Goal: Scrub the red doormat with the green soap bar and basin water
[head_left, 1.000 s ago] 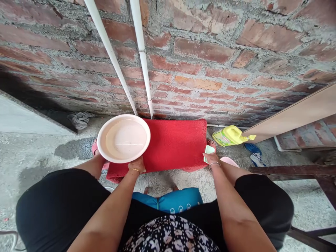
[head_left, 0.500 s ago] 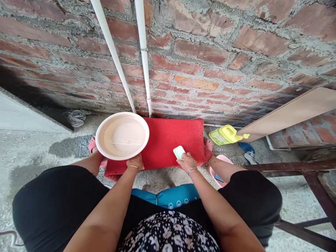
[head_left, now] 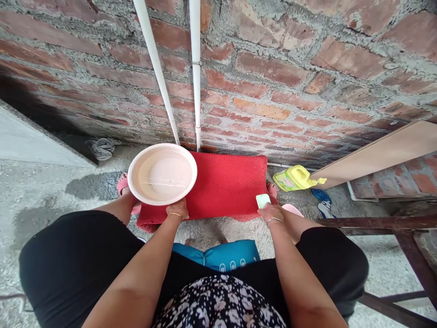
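Note:
A pale pink basin (head_left: 164, 200) with clear water in it rests on the left end of a thick red mat (head_left: 225, 187). My left hand (head_left: 178, 209) is closed at the mat's near edge, right beside and partly under the basin's rim; its fingertips are hidden. My right hand (head_left: 271, 213) grips a pale green scrub brush (head_left: 263, 200) with rounded corners and a small hole at its far end. The brush's underside is hidden. It sits over the mat's near right corner, close to my foot.
A yellow detergent jug (head_left: 292, 177) lies on its side to the right, with blue-and-white slippers (head_left: 322, 200) beyond it. A pink container (head_left: 292, 209) is partly hidden by my right leg. White pipes (head_left: 195, 82) run up the brick wall; a brown metal frame (head_left: 368, 222) stands right.
My right hand has moved right with the brush, from the middle of the mat to its right end. My left hand stays by the basin. The view has shifted slightly.

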The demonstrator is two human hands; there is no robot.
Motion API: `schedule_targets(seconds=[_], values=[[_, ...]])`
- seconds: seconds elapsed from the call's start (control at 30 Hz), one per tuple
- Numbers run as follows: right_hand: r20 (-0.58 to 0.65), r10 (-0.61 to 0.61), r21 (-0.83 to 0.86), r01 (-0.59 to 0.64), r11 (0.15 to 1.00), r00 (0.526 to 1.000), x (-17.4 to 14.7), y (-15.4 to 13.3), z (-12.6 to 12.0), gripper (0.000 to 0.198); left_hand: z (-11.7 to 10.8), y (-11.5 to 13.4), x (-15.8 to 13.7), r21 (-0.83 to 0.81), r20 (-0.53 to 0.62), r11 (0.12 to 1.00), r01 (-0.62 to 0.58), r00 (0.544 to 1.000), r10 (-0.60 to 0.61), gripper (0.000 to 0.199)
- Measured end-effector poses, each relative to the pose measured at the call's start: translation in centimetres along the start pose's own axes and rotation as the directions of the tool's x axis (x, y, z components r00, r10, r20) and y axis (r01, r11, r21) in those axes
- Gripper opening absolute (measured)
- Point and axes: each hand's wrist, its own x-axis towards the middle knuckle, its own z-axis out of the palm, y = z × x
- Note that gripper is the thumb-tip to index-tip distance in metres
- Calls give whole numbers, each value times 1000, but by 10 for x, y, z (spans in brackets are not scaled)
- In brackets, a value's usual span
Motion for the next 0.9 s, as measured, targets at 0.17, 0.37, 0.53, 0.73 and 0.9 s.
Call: schedule_targets(seconds=[0.17,0.37,0.53,0.73,0.9], values=[[-82,-372,-48,369,928,925,-10,-90,3,41,-1,-1,-3,27,-16,999,-22,1000,23,74],[-66,-559,-132,548,826,827,2,-139,2,42,0,1,-1,71,-12,997,-31,999,32,80],[-40,-429,-132,421,897,902,36,-75,-14,47,1,2,2,70,-20,997,-19,1000,20,80],[23,97,-77,-95,993,995,62,16,-31,59,4,0,6,56,3,998,-11,1000,10,75],[-75,-31,-31,29,999,997,54,-10,-34,52,4,-1,5,62,0,998,-12,1000,12,76]])
